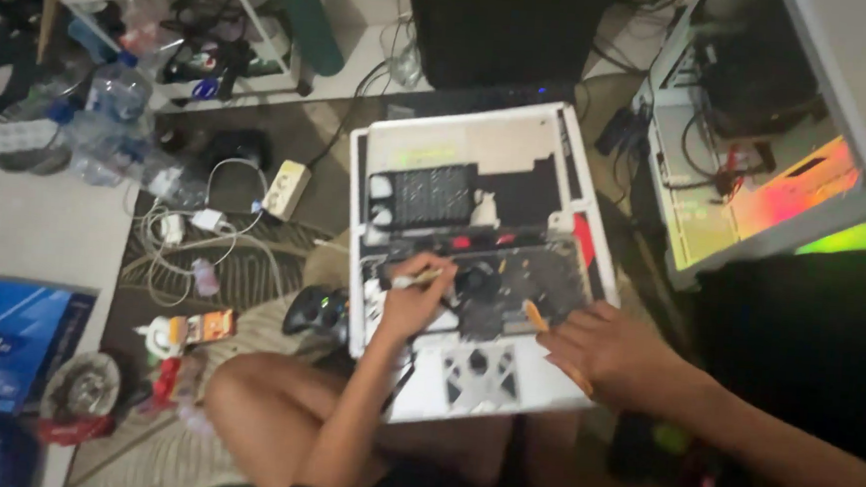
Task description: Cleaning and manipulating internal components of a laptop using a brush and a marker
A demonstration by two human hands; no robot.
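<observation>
Fingers of the left hand (411, 302) pinch a thin pale tool (419, 281), a pen or small screwdriver, we cannot tell which; its tip points right, over the dark board inside the opened laptop (479, 146). The right hand (602, 349) lies flat on the laptop's lower right edge, fingers loosely spread, holding nothing that we can see; an orange stick (536, 316) lies just beside its fingertips, touching or not we cannot tell.

The laptop, white, bottom cover off, rests on our lap and knees, tilted a little, insides up: one dark grille block in the upper half, one dark board across the middle, one pale perforated plate (482, 375) near the lower edge.

Counts: two hands, one tool, one orange stick, one laptop. On the floor left: one black game controller (314, 309) just beside the laptop's left edge, one white power strip (286, 188) with white cables, at least two plastic bottles (117, 89), one blue box (6, 338) at the far left.

Room: the left side is cluttered with cables and small items on the rug. On the right an open computer case (760, 143) stands near the laptop's right edge, narrow gap between. A dark box stands just behind the top edge.
</observation>
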